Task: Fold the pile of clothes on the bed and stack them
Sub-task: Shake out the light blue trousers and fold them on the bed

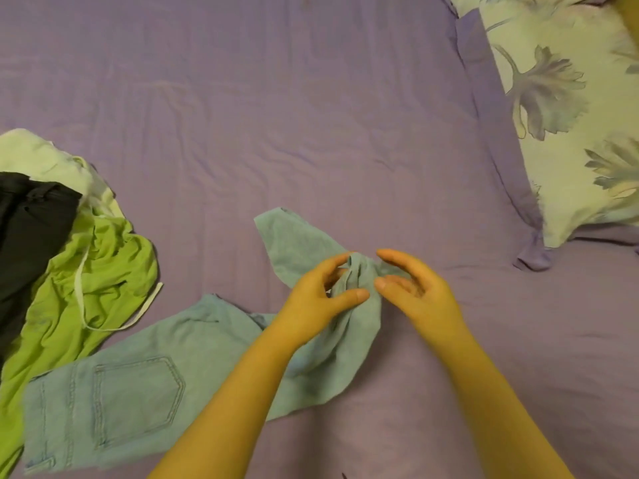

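Light blue jeans [138, 392] lie on the purple bed sheet [276, 115], back pocket up at the lower left, one leg bunched toward the middle. My left hand [321, 299] pinches a raised fold of that leg between thumb and fingers. Just right of the fold is my right hand [411, 288], fingers curved and apart, touching or nearly touching the cloth. A heap at the left edge holds a lime green garment [86, 288] with a white drawstring, a black garment [31, 229] and a pale green one [41, 160].
A floral pillow [570, 115] with a purple border lies at the upper right. The wrinkled sheet spreads across the upper and middle part of the bed and to the right of my hands.
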`<state>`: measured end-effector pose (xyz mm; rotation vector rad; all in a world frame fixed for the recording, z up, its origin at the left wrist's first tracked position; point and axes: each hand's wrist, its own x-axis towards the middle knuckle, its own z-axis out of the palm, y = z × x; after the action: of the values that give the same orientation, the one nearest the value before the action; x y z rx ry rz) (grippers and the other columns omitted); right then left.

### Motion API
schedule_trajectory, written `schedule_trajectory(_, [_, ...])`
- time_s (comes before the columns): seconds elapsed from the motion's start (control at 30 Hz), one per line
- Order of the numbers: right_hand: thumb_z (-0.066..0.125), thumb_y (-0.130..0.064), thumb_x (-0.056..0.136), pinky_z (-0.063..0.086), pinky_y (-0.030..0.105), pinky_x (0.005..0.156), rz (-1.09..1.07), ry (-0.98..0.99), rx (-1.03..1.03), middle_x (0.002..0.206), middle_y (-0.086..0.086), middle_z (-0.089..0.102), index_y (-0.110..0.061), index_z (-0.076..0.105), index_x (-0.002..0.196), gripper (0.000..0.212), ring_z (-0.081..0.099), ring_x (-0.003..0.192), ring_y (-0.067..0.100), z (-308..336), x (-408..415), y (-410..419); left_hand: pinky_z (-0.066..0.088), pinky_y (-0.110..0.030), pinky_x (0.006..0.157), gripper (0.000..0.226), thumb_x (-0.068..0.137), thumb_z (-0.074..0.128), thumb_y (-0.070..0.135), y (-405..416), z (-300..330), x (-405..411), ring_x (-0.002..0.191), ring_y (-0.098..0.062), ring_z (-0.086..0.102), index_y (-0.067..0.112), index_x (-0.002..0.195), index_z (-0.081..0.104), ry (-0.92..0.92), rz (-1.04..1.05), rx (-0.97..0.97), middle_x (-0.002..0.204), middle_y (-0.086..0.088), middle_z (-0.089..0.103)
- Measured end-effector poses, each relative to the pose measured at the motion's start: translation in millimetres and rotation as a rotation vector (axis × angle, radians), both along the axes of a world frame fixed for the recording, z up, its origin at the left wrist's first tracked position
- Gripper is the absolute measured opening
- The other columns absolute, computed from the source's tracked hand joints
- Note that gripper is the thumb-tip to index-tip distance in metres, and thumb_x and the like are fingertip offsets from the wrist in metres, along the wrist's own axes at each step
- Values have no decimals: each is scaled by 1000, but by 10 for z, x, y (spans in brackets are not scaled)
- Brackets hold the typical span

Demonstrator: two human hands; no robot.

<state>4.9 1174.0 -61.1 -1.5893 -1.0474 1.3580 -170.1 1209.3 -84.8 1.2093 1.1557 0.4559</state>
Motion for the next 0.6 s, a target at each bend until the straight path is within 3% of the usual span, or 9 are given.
schedule_trajectory(0.07, [70,-33,77,43,14,95,161,-39,-24,136,-18,49,-44,47,126,55,46,123,-3,5,-61,-30,42,-40,106,71,76,71,39,12,59,-219,127,-19,50,20,139,45,-38,83,-66,135,-1,55])
schedule_trajectory(0.1, [70,-41,74,40,10,94,218,-10,-50,139,-24,44,-50,41,128,62,41,126,-8,-7,-146,-40,43,-44,105,73,73,72,41,12,100,-329,125,-22,52,19,138,46,-49,111,-74,134,-3,57])
schedule_trajectory(0.2, [68,-49,76,36,4,94,304,91,-24,140,-33,38,-55,36,130,63,34,128,-15,-101,-586,-57,52,-36,94,71,71,73,40,-13,204,-686,112,-16,63,22,135,49,-54,171,-31,119,2,67])
schedule_trajectory(0.3, [64,-48,85,39,12,100,309,278,-20,135,-35,44,-56,39,128,50,39,129,-9,-225,-1166,-93,57,-24,76,53,75,71,36,-50,253,-1121,96,-12,69,38,124,52,-8,224,33,106,8,71])
schedule_trajectory(0.37, [58,-44,89,40,12,98,334,339,-44,133,-34,47,-58,41,127,44,42,128,-8,-308,-1550,-135,57,-23,74,48,76,70,38,-77,244,-1442,93,-11,69,43,121,53,45,239,39,104,9,72])
schedule_trajectory(0.47, [53,-37,95,41,18,102,416,214,-42,135,-20,50,-45,44,133,40,44,127,-2,-486,-2008,-247,55,-19,72,51,76,70,38,-143,78,-1874,97,-9,68,41,124,53,130,216,-29,101,13,71])
schedule_trajectory(0.53, [53,-28,96,34,22,109,449,-6,-36,143,-5,42,-28,44,138,43,40,131,9,-654,-2113,-272,54,-27,85,50,82,69,32,-220,-167,-2081,113,-14,61,38,128,50,265,149,-56,117,12,65])
schedule_trajectory(0.6, [53,-20,97,25,17,107,392,-217,-63,150,4,34,-16,46,138,42,33,137,17,-792,-2025,-217,44,-36,102,55,89,65,25,-309,-464,-2209,129,-20,46,29,139,43,447,69,-59,139,0,51])
